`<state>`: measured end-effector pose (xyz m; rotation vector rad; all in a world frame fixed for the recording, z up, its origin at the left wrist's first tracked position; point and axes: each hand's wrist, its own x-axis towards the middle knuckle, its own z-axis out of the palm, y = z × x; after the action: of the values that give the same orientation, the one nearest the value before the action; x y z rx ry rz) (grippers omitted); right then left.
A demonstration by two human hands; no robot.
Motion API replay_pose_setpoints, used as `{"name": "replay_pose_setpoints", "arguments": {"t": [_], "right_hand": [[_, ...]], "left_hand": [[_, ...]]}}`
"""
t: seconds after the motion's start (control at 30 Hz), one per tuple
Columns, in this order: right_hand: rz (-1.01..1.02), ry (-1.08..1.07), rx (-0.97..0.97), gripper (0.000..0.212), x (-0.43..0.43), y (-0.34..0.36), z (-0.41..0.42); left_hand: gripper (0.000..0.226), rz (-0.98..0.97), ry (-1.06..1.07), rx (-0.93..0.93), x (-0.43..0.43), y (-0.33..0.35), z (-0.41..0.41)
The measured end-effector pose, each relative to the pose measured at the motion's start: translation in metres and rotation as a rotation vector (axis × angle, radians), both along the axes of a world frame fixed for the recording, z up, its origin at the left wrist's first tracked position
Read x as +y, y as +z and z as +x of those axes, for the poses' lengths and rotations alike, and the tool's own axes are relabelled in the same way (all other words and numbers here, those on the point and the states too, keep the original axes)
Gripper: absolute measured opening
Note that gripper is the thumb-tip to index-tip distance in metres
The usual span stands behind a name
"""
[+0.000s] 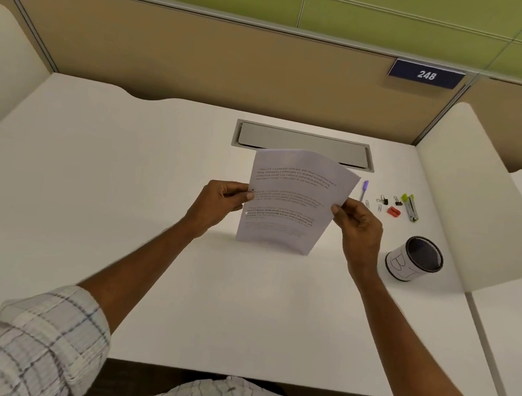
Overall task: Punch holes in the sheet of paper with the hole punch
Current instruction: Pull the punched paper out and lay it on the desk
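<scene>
The person holds the sheet of paper (pixel 288 201) upright at the centre of the frame, its bottom edge resting on or just above the white worktop (pixel 125 182). The left hand (pixel 220 199) pinches the left edge, thumb in front and fingers behind; the right hand (pixel 357 222) pinches the right edge the same way. Both sets of fingers are closed on the sheet. It may be more than one sheet, which cannot be told for sure. A small dark dot near the left edge, by the thumb, may be a hole already made, but it is too small to tell.

No hole punch is plainly in view. To the right of the paper lie a purple pen (pixel 364 190), paper clips (pixel 379 207), binder clips (pixel 383 200), a small red item (pixel 394 211) and a green and grey tool (pixel 410 206) that looks more like a stapler. A black cup with a white label (pixel 413 259) stands nearer the right edge.

The step in hand seems to be squaring the sheet. To do it well, the person should keep it lightly bowed so it stays stiff, and the edge to be punched straight and uncreased. One hand should then let go to find the punch, which may lie out of frame.
</scene>
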<state>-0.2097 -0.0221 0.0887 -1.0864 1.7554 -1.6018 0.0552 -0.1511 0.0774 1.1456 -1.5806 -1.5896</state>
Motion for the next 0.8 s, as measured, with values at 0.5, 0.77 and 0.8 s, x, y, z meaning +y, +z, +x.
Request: {"name": "replay_pose_setpoints", "arguments": {"t": [0.5,0.77,0.8], "right_hand": [[0.015,0.123,0.064,0.021,-0.013,-0.003,-0.034],[0.009,0.133,0.141,0.020,-0.007,-0.004,-0.039],[0.033,0.143,0.154,0.020,-0.006,-0.008,-0.036]], "left_hand": [[0.028,-0.044,0.115,0.036,0.009,0.000,-0.016],[0.027,-0.079,0.125,0.022,0.019,-0.001,-0.013],[0.027,-0.074,0.123,-0.004,0.021,-0.003,-0.013]]}}
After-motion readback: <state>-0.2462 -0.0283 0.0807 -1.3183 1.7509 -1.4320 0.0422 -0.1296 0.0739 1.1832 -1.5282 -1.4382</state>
